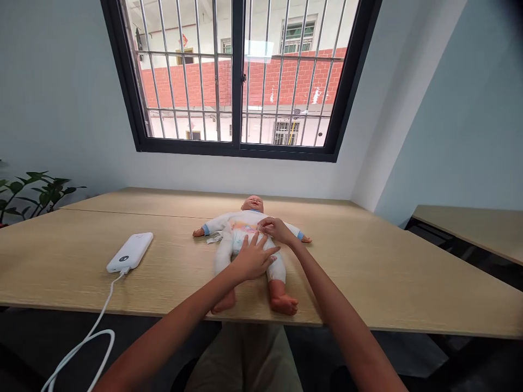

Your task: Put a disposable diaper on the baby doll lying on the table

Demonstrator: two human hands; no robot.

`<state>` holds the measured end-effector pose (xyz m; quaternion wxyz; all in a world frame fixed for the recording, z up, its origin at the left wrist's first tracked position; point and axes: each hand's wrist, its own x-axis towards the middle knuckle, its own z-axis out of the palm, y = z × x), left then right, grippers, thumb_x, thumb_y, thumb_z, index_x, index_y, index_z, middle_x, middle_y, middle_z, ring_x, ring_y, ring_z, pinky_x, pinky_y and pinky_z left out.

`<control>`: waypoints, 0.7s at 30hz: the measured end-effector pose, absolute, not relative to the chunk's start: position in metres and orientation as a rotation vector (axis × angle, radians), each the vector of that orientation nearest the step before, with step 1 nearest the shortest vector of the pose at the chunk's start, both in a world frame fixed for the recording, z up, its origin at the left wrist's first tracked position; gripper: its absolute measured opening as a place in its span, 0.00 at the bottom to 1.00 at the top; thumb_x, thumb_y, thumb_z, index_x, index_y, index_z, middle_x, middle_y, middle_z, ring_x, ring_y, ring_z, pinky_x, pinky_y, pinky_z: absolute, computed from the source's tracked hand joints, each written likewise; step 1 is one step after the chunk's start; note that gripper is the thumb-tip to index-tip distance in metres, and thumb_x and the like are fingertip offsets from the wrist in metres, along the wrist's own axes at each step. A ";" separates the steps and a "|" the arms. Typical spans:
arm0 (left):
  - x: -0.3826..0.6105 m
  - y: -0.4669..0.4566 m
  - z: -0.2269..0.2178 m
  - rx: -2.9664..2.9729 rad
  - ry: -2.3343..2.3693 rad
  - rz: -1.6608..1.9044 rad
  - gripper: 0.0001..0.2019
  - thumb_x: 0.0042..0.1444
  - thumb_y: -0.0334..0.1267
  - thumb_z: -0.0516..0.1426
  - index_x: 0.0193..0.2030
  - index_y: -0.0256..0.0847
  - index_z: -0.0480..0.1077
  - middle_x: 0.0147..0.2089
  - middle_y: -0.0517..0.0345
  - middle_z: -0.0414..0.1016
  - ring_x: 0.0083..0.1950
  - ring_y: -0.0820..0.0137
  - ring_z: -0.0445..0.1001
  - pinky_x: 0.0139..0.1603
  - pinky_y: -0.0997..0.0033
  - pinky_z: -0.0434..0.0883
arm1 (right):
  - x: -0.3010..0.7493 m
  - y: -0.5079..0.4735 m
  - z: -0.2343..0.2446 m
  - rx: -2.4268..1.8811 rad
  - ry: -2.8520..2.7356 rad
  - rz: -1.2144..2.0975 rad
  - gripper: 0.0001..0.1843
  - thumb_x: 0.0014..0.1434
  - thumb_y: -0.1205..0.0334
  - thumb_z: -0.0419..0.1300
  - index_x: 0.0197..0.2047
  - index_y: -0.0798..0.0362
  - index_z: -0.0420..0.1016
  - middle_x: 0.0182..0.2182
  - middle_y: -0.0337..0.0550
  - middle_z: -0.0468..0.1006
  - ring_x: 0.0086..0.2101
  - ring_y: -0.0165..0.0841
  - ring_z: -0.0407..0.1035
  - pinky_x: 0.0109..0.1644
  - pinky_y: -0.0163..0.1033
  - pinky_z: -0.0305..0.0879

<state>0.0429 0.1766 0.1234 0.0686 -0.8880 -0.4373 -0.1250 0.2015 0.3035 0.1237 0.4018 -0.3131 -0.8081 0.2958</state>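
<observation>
A single baby doll lies on its back in the middle of a light wood desk, head toward the window and feet toward the wearer of the camera. It wears a white long-sleeved suit with blue cuffs, open over a printed diaper; both small hands and both feet are bare. The person's left hand lies open, fingers spread, flat across the doll's middle, hiding much of the diaper. The right hand sits higher, its fingertips pinched together at the doll's chest. Those fingers hide what lies beneath, so whether they grasp the suit's edge cannot be told. A small white scrap, too unclear to identify, sticks out beside the doll's hip. One white power bank lies to the left, its white cable trailing over the desk edge and out of frame. A leafy plant, cut off by the frame, shows at far left. Ahead is one barred window, and a second desk stands at right.
</observation>
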 end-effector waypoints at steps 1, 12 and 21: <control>0.042 0.176 0.123 -2.692 -1.292 -0.375 0.23 0.71 0.47 0.44 0.70 0.55 0.62 0.72 0.43 0.57 0.74 0.40 0.50 0.65 0.29 0.56 | 0.200 0.306 0.121 -0.795 -2.037 0.736 0.14 0.52 0.51 0.65 0.34 0.53 0.80 0.39 0.47 0.80 0.40 0.38 0.73 0.47 0.44 0.69; 0.019 0.195 0.129 -2.977 -1.097 -0.886 0.20 0.67 0.43 0.51 0.62 0.46 0.72 0.63 0.45 0.70 0.66 0.49 0.66 0.66 0.46 0.62 | 0.185 0.307 0.112 -0.944 -1.606 0.403 0.20 0.50 0.47 0.66 0.40 0.53 0.75 0.44 0.49 0.77 0.38 0.37 0.71 0.43 0.44 0.68; -0.090 0.258 0.129 -2.317 -2.071 -1.257 0.06 0.57 0.35 0.54 0.34 0.38 0.72 0.36 0.54 0.77 0.38 0.65 0.75 0.39 0.70 0.68 | 0.184 0.276 0.119 -0.873 -1.631 0.699 0.25 0.61 0.40 0.54 0.47 0.53 0.74 0.30 0.45 0.81 0.34 0.38 0.75 0.43 0.44 0.69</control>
